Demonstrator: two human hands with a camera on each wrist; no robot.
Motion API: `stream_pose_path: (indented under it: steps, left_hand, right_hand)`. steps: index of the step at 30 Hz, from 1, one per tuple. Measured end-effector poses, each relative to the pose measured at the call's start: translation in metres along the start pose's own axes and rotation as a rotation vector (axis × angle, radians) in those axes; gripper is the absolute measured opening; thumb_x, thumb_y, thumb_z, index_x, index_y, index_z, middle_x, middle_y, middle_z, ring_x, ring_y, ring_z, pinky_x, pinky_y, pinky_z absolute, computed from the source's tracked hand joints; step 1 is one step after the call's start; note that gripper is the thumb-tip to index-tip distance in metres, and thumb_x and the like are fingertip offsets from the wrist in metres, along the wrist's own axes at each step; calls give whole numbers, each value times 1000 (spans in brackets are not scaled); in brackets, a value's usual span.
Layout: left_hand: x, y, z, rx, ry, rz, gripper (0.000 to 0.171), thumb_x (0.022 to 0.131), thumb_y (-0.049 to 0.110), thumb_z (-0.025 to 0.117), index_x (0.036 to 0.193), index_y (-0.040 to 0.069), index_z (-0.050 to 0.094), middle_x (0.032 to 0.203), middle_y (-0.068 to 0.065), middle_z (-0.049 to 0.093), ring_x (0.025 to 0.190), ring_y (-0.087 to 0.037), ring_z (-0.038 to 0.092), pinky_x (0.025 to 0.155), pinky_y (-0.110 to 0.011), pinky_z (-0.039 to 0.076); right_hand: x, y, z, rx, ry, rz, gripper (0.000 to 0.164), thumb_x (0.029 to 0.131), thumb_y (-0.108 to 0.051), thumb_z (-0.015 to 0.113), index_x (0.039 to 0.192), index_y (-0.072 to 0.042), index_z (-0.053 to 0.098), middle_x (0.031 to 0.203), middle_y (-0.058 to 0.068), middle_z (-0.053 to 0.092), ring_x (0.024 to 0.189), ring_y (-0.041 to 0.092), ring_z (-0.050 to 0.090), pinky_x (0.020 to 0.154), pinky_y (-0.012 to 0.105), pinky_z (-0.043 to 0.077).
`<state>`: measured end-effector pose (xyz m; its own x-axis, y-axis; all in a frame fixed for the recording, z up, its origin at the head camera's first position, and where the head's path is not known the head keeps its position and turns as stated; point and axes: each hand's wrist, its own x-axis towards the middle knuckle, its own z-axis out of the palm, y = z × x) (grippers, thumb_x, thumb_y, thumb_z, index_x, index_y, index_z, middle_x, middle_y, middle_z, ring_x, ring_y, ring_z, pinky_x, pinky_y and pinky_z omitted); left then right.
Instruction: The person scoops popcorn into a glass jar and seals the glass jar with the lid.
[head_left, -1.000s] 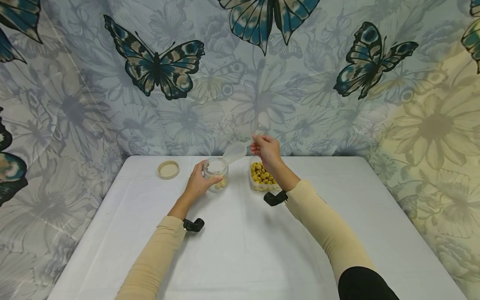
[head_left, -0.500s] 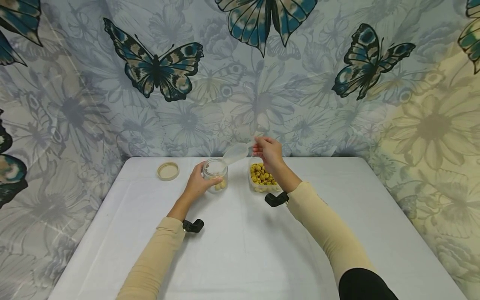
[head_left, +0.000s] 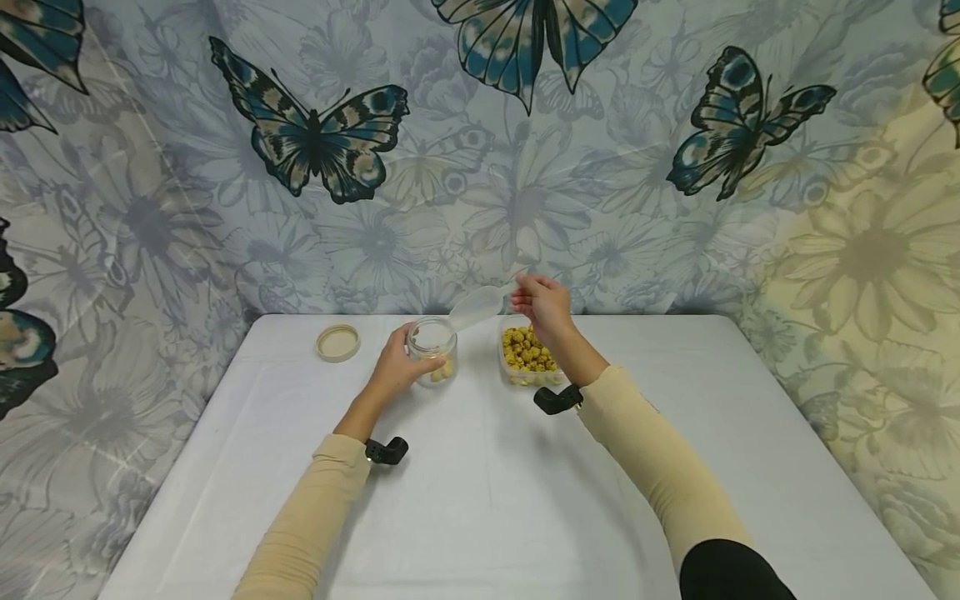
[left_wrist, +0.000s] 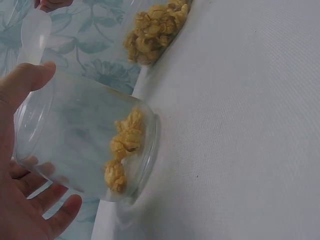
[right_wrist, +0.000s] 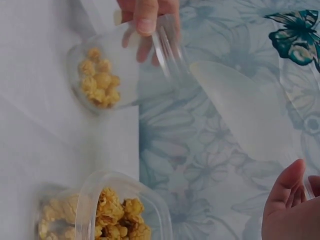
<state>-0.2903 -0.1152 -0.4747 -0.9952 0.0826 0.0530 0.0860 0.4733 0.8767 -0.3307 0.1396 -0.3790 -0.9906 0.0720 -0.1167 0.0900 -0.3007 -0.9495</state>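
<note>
My left hand (head_left: 400, 364) grips a clear glass jar (left_wrist: 75, 125) near its mouth, thumb on one side and fingers round the other. Some caramel popcorn (right_wrist: 100, 82) lies at the bottom of the jar, which stands upright on the table. With its fingertips my right hand (head_left: 543, 307) pinches the handle of a translucent plastic scoop (right_wrist: 245, 110). The scoop slants down toward the left, its tip right at the jar's rim in the head view, and no popcorn shows in it. Below the right hand sits a clear plastic tub (head_left: 517, 377) filled with popcorn.
A round lid (head_left: 337, 342) with a pale gold rim lies left of the jar on the white table (head_left: 465, 500). Behind the table's far edge hangs a butterfly-patterned cloth (head_left: 525, 208). Each wrist wears a small black camera (head_left: 387, 451).
My right hand and the scoop have drifted slightly to the right, the tip staying near the jar's mouth. The left hand and the jar stay in place.
</note>
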Motion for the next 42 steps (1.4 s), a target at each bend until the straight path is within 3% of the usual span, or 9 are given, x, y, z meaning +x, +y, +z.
stream_pose_path:
  steps: [10, 18, 27, 42]
  left_hand:
    - [-1, 4, -1, 23, -15, -23, 94, 77, 34, 81, 149, 3, 30, 148, -21, 37, 139, -38, 35, 116, -55, 29]
    - [-1, 5, -3, 41, -9, -22, 95, 77, 34, 81, 150, 3, 29, 148, -22, 36, 140, -39, 34, 116, -55, 29]
    - [-1, 7, -6, 42, -25, -31, 98, 77, 34, 82, 151, 3, 26, 148, -21, 35, 136, -37, 36, 113, -55, 34]
    - [0, 13, -11, 34, -1, 12, 98, 77, 38, 81, 152, 6, 26, 155, -18, 27, 145, -36, 27, 119, -53, 25]
  right_hand:
    - [1, -2, -6, 35, 14, 22, 10, 98, -16, 59, 100, -6, 58, 66, 0, 63, 56, 9, 59, 53, 18, 52]
    - [2, -3, -11, 58, 10, 21, 27, 98, -14, 58, 119, 3, 55, 66, -1, 62, 57, 8, 59, 54, 17, 52]
    - [1, -7, -18, 71, 39, 19, 16, 98, -13, 57, 110, -2, 58, 67, -1, 62, 57, 8, 59, 56, 17, 53]
    - [-2, -13, -29, 118, 46, 29, 20, 99, -13, 56, 114, 1, 56, 66, 0, 63, 57, 9, 59, 54, 16, 53]
